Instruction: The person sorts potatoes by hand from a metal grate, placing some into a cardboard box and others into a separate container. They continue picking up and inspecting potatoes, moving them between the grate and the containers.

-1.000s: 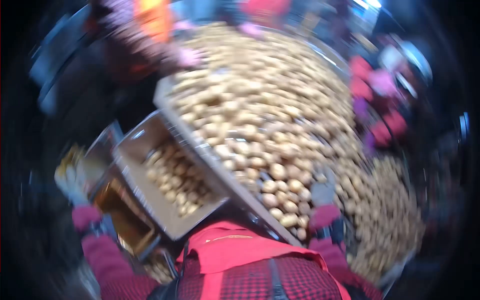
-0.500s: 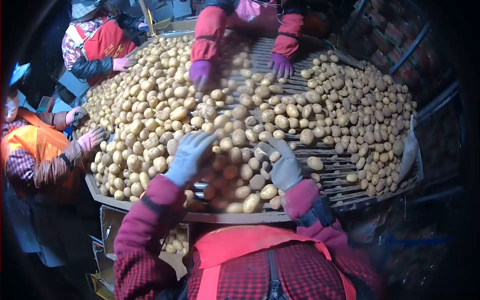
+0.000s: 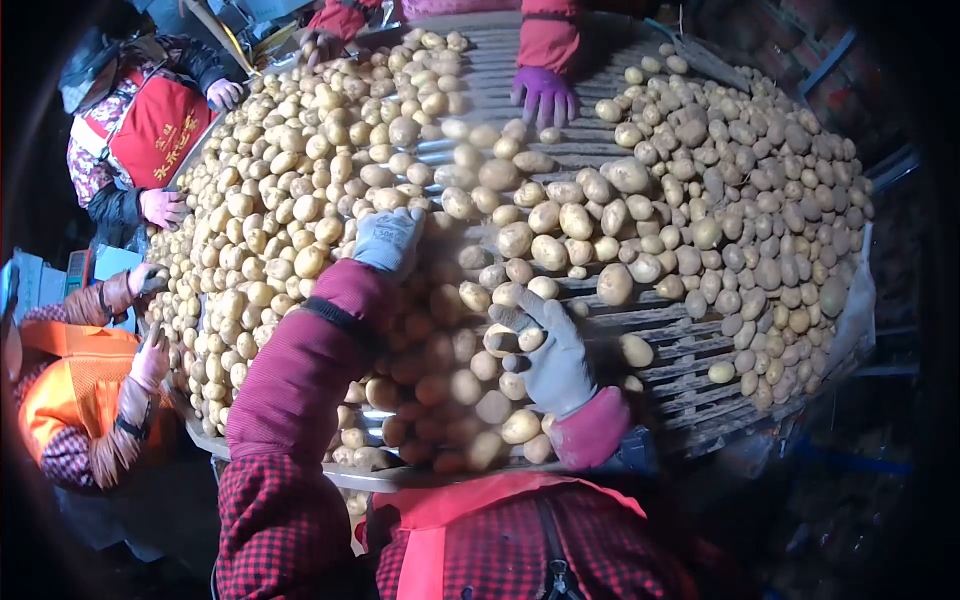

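My left hand (image 3: 390,240), in a grey glove, reaches over the middle of the potato heap with its fingers curled down. What lies under those fingers is hidden. My right hand (image 3: 556,365), gloved in grey too, is lower and to the right, its fingers and thumb curved round a potato (image 3: 531,340). Another potato (image 3: 497,341) sits by its fingertips. Loose potatoes, some blurred, lie between my two forearms, on a slatted sorting table (image 3: 690,355).
Across the table a co-worker's purple-gloved hand (image 3: 545,97) rests on the slats. Two people work along the left side, one in a red apron (image 3: 155,130), one in an orange vest (image 3: 85,385). Dusty potatoes (image 3: 740,220) are heaped on the right. A pale bag (image 3: 855,300) hangs at the right edge.
My left hand has moved up and farther over the heap. My right hand has shifted slightly down and left, fingers closing round a potato. The view has shifted, and the far co-worker's hands have moved.
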Tool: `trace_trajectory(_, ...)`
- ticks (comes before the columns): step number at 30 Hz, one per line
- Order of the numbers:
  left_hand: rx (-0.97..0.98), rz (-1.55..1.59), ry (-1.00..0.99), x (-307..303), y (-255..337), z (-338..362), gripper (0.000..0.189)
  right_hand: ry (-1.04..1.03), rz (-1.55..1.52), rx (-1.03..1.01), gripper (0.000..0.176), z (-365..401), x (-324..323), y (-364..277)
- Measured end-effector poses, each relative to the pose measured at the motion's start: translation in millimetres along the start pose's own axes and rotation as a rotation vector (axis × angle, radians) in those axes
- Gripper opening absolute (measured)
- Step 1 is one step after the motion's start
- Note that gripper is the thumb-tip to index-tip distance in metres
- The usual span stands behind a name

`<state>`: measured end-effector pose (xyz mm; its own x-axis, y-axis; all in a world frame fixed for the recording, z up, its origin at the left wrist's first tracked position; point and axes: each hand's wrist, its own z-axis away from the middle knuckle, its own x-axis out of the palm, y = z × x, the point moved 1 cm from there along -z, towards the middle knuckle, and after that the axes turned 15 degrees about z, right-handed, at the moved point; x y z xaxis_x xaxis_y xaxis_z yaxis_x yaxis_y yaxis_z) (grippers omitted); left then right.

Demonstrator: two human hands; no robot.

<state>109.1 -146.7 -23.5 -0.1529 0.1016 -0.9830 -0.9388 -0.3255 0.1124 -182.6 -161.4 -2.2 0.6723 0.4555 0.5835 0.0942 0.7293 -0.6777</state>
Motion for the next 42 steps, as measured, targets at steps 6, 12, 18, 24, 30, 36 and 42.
trace_trajectory(6,0.031,0.079,0.098,15.7,0.7,5.5,0.048,0.067,0.463,-0.231,0.056,1.6,-0.4,11.8)
trace_trajectory(12,0.202,0.713,0.362,-27.6,40.9,48.8,0.041,0.000,0.095,0.070,0.071,1.4,6.9,1.7)
trace_trajectory(18,0.552,0.839,0.289,-35.6,75.8,67.3,0.052,0.129,0.002,0.164,0.059,0.6,-2.5,7.4)
trace_trajectory(24,0.041,0.276,0.271,-37.9,12.5,11.4,0.058,0.068,-0.052,0.133,0.055,3.1,-0.1,3.3)
trace_trajectory(30,0.032,0.329,0.193,-22.9,-15.8,31.7,0.044,0.086,-0.101,0.165,0.055,2.3,3.5,0.1)
trace_trajectory(36,0.364,0.051,0.020,-27.0,-10.3,81.3,0.034,0.144,0.001,0.114,0.053,-1.4,-1.1,7.9)
trace_trajectory(42,0.217,0.335,0.432,-65.6,-66.9,-12.4,0.023,0.071,-0.016,0.095,0.052,2.9,-4.0,7.9)
